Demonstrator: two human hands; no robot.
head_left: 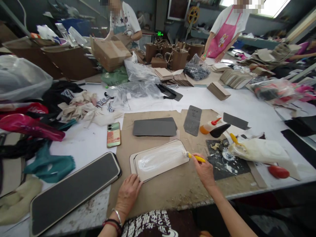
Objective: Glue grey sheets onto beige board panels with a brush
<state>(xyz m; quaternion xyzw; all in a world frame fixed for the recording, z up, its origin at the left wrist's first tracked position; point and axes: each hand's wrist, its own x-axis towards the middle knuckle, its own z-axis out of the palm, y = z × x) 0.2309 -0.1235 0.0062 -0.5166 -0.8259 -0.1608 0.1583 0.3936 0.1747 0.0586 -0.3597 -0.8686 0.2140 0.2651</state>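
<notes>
A whitish rectangular panel point(158, 161) with rounded corners lies on brown paper, atop another similar piece. Wet-looking white paste covers most of its face. In my right hand point(204, 171) is a small yellow-handled brush point(197, 158), its bristles touching the panel near the right end. My left hand point(127, 193) rests at the panel's lower left corner, fingertips on its edge, thumb apart from the fingers. To the right, a bag of pale paste point(261, 151) lies beside a dark board point(217, 164) smeared with white. Behind the panel sit stacked grey pieces point(154, 127).
Long dark panels point(76, 194) are piled at left, near a phone point(113, 135). A red-tipped glue bottle point(208, 126), a black-nozzled bottle point(219, 130) and a red object point(278, 171) lie right. Brown boxes point(111, 52) and two people stand across the table.
</notes>
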